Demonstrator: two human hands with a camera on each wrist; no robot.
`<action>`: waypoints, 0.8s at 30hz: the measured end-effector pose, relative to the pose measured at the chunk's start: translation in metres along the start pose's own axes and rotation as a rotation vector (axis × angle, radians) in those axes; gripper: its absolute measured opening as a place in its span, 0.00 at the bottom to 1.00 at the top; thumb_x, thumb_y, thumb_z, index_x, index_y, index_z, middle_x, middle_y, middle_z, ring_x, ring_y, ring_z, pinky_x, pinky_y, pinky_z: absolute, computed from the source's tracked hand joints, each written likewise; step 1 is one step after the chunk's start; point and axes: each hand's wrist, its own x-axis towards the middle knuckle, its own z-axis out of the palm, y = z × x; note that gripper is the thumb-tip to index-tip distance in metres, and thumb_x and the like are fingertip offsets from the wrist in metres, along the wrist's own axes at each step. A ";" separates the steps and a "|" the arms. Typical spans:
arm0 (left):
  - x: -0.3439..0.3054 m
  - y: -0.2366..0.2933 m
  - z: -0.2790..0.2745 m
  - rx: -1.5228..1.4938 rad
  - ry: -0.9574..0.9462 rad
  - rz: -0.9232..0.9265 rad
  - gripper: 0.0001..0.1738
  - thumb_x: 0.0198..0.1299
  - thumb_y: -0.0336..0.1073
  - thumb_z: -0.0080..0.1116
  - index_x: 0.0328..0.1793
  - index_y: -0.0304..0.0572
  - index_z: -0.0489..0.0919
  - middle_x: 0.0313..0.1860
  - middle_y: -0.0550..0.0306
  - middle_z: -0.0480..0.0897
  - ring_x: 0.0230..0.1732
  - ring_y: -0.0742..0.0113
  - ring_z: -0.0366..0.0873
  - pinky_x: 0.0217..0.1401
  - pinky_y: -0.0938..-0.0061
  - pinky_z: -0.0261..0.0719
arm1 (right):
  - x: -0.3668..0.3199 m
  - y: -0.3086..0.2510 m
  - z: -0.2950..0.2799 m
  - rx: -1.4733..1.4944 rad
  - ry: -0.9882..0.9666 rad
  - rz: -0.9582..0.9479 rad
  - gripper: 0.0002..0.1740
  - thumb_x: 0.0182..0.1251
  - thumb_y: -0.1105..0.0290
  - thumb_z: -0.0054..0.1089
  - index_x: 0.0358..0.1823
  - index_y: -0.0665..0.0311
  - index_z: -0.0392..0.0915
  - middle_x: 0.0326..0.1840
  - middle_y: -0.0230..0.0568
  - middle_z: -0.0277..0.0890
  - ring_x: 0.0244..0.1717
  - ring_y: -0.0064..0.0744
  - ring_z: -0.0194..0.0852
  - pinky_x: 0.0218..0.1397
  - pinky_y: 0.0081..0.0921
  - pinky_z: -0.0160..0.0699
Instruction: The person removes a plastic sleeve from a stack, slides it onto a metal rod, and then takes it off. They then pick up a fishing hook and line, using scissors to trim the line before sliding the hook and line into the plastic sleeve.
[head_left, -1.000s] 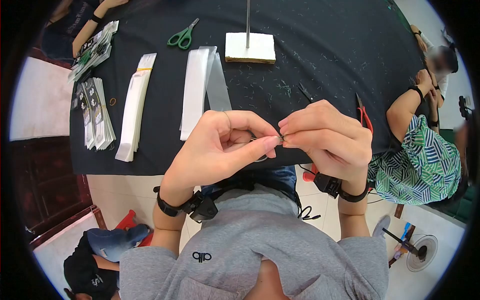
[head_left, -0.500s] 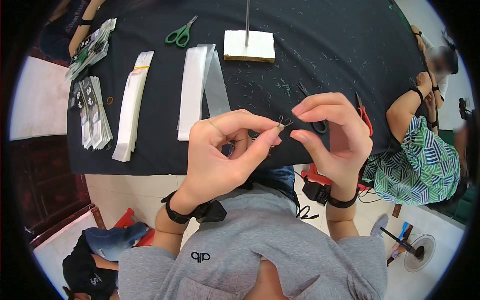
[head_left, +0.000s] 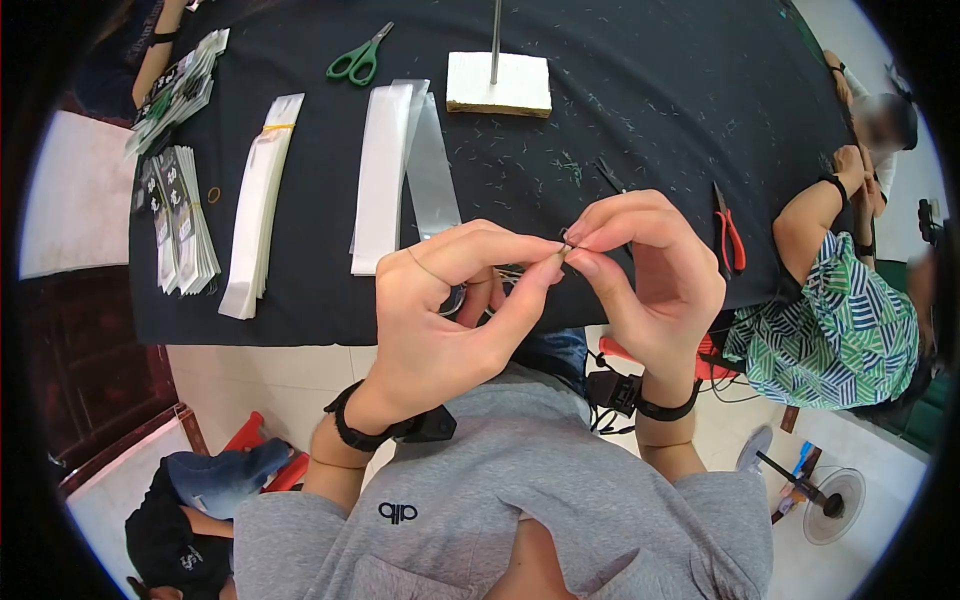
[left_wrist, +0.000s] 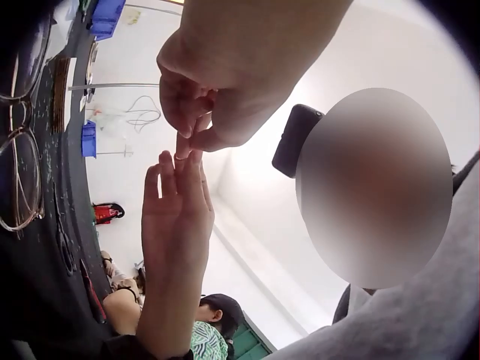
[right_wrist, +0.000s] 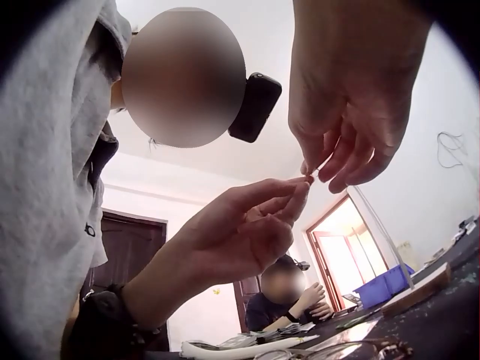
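Above the near table edge, my left hand point(head_left: 450, 290) pinches a small dark strand with thin loops point(head_left: 567, 238) between thumb and forefinger. My right hand point(head_left: 655, 265) pinches the same strand from the other side, its fingertips meeting the left ones. The fingertips cover most of the strand, and I cannot tell what it is made of. A thin thread point(head_left: 425, 275) lies across the left hand. In the left wrist view, a pair of glasses point(left_wrist: 21, 135) lies on the table; in the head view the left hand mostly hides it.
On the black cloth point(head_left: 330, 210) lie clear sleeves point(head_left: 382, 180), a banded sleeve bundle point(head_left: 262, 205), printed packets point(head_left: 185, 220), green scissors point(head_left: 355, 62), dark scissors point(head_left: 608, 176) and red-handled pliers point(head_left: 732, 240). A rod stands in a white block point(head_left: 498, 84). Another person point(head_left: 820, 200) sits at the right.
Half a second ago the right hand was apart from the strand with thumb and fingers spread; now it pinches it again. The left hand has kept its pinch.
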 end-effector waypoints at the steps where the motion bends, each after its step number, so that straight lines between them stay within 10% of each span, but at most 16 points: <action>1: 0.000 -0.001 0.001 0.002 0.008 0.016 0.08 0.51 0.22 0.65 0.38 0.38 0.85 0.27 0.61 0.83 0.14 0.88 0.64 0.15 0.89 0.53 | 0.000 0.000 0.000 0.004 -0.003 0.009 0.12 0.46 0.83 0.70 0.33 0.69 0.78 0.34 0.44 0.79 0.35 0.32 0.79 0.38 0.24 0.77; 24: -0.004 0.000 0.007 0.235 0.098 0.203 0.14 0.46 0.19 0.66 0.41 0.39 0.84 0.28 0.61 0.83 0.17 0.83 0.68 0.16 0.87 0.60 | 0.001 -0.010 0.004 -0.153 -0.059 -0.050 0.13 0.45 0.82 0.69 0.34 0.66 0.77 0.48 0.47 0.77 0.44 0.39 0.76 0.46 0.30 0.76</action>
